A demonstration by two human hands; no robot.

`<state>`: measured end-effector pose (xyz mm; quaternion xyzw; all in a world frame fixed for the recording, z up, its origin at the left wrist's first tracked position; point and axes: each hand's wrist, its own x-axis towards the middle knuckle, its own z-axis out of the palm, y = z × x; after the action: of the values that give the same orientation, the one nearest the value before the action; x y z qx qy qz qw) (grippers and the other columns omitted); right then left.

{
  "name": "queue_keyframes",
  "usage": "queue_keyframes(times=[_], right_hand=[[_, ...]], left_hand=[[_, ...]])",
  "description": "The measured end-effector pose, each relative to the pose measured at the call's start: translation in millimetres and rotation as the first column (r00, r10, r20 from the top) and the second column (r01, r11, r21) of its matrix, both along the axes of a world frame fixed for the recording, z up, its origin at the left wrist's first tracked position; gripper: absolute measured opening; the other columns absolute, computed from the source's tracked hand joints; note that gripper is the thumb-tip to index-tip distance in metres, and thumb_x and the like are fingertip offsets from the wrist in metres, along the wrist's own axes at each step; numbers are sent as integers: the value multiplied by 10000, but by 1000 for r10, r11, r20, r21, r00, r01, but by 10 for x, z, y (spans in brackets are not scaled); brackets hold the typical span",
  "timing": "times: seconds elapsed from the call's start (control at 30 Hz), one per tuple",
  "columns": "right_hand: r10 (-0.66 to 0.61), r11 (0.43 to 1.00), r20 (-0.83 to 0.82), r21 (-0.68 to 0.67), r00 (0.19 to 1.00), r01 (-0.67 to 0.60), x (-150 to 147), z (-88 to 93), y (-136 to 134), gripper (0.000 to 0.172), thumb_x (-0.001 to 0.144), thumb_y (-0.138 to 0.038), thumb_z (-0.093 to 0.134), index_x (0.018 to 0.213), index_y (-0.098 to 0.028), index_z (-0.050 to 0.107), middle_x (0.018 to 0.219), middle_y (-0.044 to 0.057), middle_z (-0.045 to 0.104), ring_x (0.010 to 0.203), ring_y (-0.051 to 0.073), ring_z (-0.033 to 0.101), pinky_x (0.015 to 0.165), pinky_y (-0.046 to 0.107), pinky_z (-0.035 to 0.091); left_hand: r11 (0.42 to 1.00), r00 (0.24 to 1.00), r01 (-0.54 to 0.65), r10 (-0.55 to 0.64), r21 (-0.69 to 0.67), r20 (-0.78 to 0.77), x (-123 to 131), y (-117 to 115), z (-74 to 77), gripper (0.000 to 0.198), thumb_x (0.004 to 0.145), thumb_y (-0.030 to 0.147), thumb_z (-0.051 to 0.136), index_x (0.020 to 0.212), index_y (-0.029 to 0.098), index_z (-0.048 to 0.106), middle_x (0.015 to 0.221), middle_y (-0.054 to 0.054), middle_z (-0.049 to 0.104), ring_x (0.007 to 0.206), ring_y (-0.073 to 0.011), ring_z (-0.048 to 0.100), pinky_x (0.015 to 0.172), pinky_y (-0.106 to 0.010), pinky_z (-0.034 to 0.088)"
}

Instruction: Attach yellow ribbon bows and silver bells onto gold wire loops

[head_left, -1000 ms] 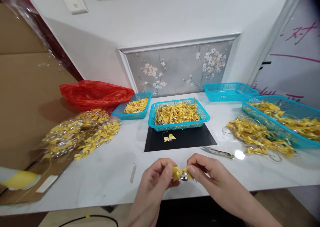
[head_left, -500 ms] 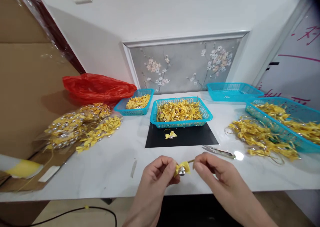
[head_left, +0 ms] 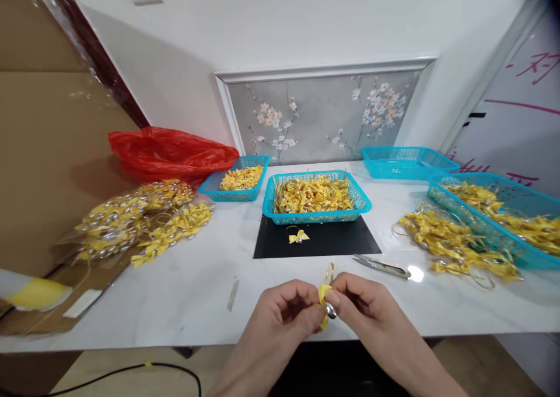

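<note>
A yellow ribbon bow with a silver bell (head_left: 331,311) is pinched between my left hand (head_left: 291,318) and my right hand (head_left: 365,304), just above the front of the white table. The bow is turned edge-on, and its gold cord loop stands up above my fingertips. Both hands are closed on it, with the right thumb and fingers on the bow's right side. Another bow with a bell (head_left: 299,237) lies on the black mat (head_left: 315,248) beyond my hands. Thread snips (head_left: 381,266) rest on the table near my right hand.
A blue basket (head_left: 317,217) of bows stands at the mat's back edge. More blue baskets stand at back left (head_left: 231,195) and right (head_left: 494,222). Piles of bows lie left (head_left: 175,228) and right (head_left: 455,239). A red plastic bag (head_left: 170,152) sits at back left.
My right hand has moved left against my left hand, onto the bow. The bow has turned edge-on, and its cord loop now points upward.
</note>
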<state>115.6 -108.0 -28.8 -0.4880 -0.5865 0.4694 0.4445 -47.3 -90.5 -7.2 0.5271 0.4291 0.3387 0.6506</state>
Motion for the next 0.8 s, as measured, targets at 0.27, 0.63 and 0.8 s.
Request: queue_keyframes(times=[0.27, 0.63, 0.8], right_hand=[[-20, 1000, -298, 10, 955, 24, -126, -40, -91, 308, 903, -424, 540, 709, -189, 583, 657, 0, 583, 637, 158, 551, 621, 256, 441], [-17, 986, 103, 165, 995, 0, -15, -116, -98, 307, 938, -338, 472, 701, -185, 595, 668, 17, 577, 627, 159, 501, 587, 273, 387], [4, 1000, 48, 26, 999, -6, 188, -6, -42, 267, 934, -379, 464, 813, -194, 613, 700, -7, 536, 616, 136, 446, 553, 243, 367]], left_hand=[[927, 891, -15, 182, -374, 416, 68, -42, -150, 167, 691, 232, 820, 712, 124, 694, 654, -4, 601, 580, -78, 511, 612, -194, 421], [982, 939, -96, 143, -161, 312, 79, -79, -88, 136, 819, 245, 701, 739, 147, 652, 713, -5, 589, 688, -120, 488, 692, -233, 422], [992, 981, -72, 90, -106, 174, 36, -62, -82, 163, 861, 303, 637, 789, 158, 618, 769, 1, 543, 734, -135, 459, 734, -261, 414]])
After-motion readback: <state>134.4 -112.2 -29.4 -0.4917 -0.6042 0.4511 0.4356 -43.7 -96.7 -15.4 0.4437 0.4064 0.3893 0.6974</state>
